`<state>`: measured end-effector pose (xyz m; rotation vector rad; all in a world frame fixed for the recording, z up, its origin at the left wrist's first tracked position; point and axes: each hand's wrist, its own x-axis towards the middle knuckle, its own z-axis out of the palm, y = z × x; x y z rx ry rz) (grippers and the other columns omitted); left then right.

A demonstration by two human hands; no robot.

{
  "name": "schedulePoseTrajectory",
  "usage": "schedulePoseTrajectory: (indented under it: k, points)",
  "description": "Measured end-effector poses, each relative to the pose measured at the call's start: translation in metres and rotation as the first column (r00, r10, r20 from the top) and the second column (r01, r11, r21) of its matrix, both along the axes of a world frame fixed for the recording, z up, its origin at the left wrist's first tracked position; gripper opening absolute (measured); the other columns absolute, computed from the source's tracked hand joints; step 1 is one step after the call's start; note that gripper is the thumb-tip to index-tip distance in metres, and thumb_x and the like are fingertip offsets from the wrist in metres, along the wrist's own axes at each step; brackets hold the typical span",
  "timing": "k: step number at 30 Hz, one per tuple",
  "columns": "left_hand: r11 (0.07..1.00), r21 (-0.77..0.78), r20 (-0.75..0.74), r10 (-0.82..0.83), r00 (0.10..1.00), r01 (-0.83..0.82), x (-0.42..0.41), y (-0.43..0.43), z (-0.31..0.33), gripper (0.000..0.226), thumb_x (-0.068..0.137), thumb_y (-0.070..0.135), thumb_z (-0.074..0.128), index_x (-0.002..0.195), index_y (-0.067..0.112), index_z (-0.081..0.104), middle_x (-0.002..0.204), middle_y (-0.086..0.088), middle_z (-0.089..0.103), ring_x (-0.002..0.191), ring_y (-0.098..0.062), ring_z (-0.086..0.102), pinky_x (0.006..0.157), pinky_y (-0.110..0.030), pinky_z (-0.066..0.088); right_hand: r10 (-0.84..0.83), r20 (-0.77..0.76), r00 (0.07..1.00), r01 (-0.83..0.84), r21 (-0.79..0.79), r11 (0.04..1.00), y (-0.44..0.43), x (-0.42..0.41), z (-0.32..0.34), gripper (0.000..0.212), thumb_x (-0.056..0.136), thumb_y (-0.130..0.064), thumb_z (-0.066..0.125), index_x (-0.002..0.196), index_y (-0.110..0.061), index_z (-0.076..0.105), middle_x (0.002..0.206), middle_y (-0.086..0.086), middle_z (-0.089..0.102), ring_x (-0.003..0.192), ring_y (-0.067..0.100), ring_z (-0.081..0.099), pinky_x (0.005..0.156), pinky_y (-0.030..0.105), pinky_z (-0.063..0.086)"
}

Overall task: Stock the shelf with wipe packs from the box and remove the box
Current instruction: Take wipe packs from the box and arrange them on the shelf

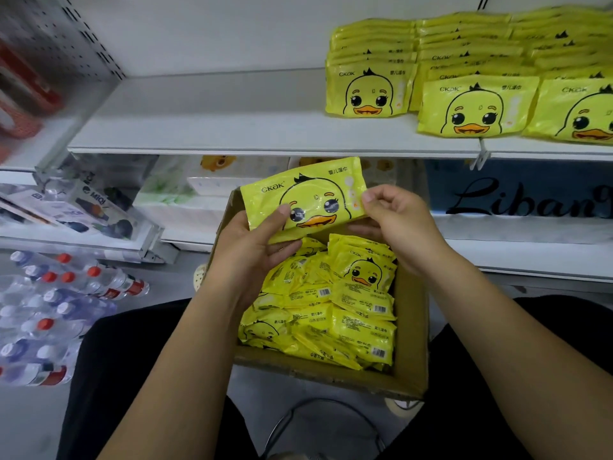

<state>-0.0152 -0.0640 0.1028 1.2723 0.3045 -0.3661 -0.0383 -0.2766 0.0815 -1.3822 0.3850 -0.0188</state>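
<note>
A yellow wipe pack (311, 190) with a duck face is held above the cardboard box (409, 330). My left hand (255, 244) grips its lower left edge, thumb on the front. My right hand (394, 220) pinches its right edge. The box stands on the floor between my knees and holds several more yellow packs (335, 307), some face down. On the white shelf (205, 114) above, rows of the same packs (464, 78) stand at the right; the shelf's left half is bare.
Shrink-wrapped water bottles (56, 310) with red caps lie on the floor at left. The lower shelf holds tissue packs (172, 194) and a blue "Libang" package (524, 197). A stool's metal ring (325, 426) shows below the box.
</note>
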Motion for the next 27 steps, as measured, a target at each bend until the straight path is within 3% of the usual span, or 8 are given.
schedulePoseTrajectory:
  k: [4, 6, 12, 15, 17, 19, 23, 27]
  points:
    - [0.993, 0.114, 0.106, -0.040, 0.994, 0.028, 0.011, -0.018, -0.004, 0.045, 0.085, 0.008, 0.080, 0.123, 0.020, 0.061, 0.113, -0.002, 0.076, 0.104, -0.022, 0.074, 0.082, -0.034, 0.061, 0.030, -0.018, 0.999, -0.029, 0.040, 0.999, -0.013, 0.008, 0.001, 0.013, 0.098, -0.022, 0.064, 0.090, -0.012, 0.064, 0.097, 0.002, 0.071, 0.087, 0.018, 0.071, 0.077, 0.042, 0.063]
    - [0.983, 0.163, 0.134, -0.107, 0.985, 0.085, 0.022, -0.029, -0.002, 0.043, 0.085, 0.007, 0.079, 0.122, 0.020, 0.062, 0.110, -0.002, 0.077, 0.102, -0.021, 0.075, 0.078, -0.032, 0.061, 0.018, 0.044, 0.999, -0.017, -0.022, 1.000, -0.021, 0.012, 0.002, 0.011, 0.096, -0.020, 0.066, 0.095, -0.010, 0.062, 0.085, -0.004, 0.074, 0.083, 0.012, 0.070, 0.074, 0.035, 0.063]
    - [0.897, 0.390, 0.167, -0.290, 0.943, 0.207, 0.079, -0.063, 0.011, 0.034, 0.079, 0.031, 0.086, 0.110, 0.024, 0.073, 0.103, 0.000, 0.079, 0.101, -0.023, 0.074, 0.081, -0.038, 0.058, -0.126, 0.152, 0.980, 0.158, -0.223, 0.962, -0.053, 0.037, 0.005, 0.015, 0.095, -0.025, 0.069, 0.105, -0.014, 0.065, 0.094, -0.003, 0.078, 0.091, 0.013, 0.073, 0.076, 0.027, 0.059]
    - [0.876, 0.434, 0.203, -0.325, 0.924, 0.213, 0.107, -0.079, 0.016, 0.034, 0.083, 0.030, 0.082, 0.114, 0.021, 0.071, 0.104, 0.000, 0.079, 0.101, -0.018, 0.074, 0.083, -0.034, 0.059, -0.141, 0.184, 0.973, 0.196, -0.333, 0.922, -0.068, 0.052, 0.005, 0.017, 0.094, -0.031, 0.070, 0.105, -0.019, 0.065, 0.092, -0.006, 0.075, 0.084, 0.005, 0.069, 0.076, 0.025, 0.051]
    - [0.863, 0.462, 0.232, -0.340, 0.911, 0.204, 0.125, -0.087, 0.021, 0.032, 0.084, 0.026, 0.082, 0.115, 0.020, 0.071, 0.103, -0.001, 0.079, 0.097, -0.015, 0.075, 0.082, -0.030, 0.058, -0.146, 0.174, 0.974, 0.206, -0.405, 0.891, -0.076, 0.063, 0.002, 0.025, 0.093, -0.035, 0.070, 0.113, -0.021, 0.063, 0.104, -0.007, 0.072, 0.091, 0.002, 0.066, 0.077, 0.019, 0.047]
    - [0.863, 0.468, 0.261, -0.341, 0.903, 0.191, 0.144, -0.093, 0.023, 0.029, 0.086, 0.018, 0.080, 0.113, 0.018, 0.071, 0.099, 0.000, 0.079, 0.089, -0.010, 0.075, 0.074, -0.023, 0.057, -0.156, 0.144, 0.977, 0.207, -0.491, 0.846, -0.082, 0.069, -0.001, 0.036, 0.093, -0.038, 0.070, 0.122, -0.020, 0.059, 0.115, -0.008, 0.068, 0.099, 0.000, 0.063, 0.080, 0.014, 0.047]
    - [0.867, 0.478, 0.294, -0.311, 0.904, 0.143, 0.179, -0.111, 0.019, 0.033, 0.088, 0.016, 0.079, 0.119, 0.017, 0.069, 0.101, 0.003, 0.077, 0.082, -0.005, 0.071, 0.070, -0.020, 0.052, -0.085, 0.104, 0.991, 0.134, -0.778, 0.613, -0.089, 0.078, -0.012, 0.044, 0.093, -0.044, 0.067, 0.130, -0.021, 0.059, 0.128, 0.001, 0.059, 0.120, 0.015, 0.053, 0.099, 0.030, 0.044]
    - [0.883, 0.449, 0.289, -0.291, 0.912, 0.140, 0.203, -0.132, 0.004, 0.030, 0.089, 0.014, 0.077, 0.117, 0.019, 0.067, 0.099, 0.006, 0.076, 0.076, 0.003, 0.071, 0.067, -0.014, 0.050, -0.005, -0.019, 1.000, -0.015, -0.891, 0.454, -0.091, 0.088, -0.017, 0.052, 0.093, -0.043, 0.066, 0.137, -0.016, 0.058, 0.138, 0.004, 0.057, 0.134, 0.022, 0.040, 0.108, 0.042, 0.039]
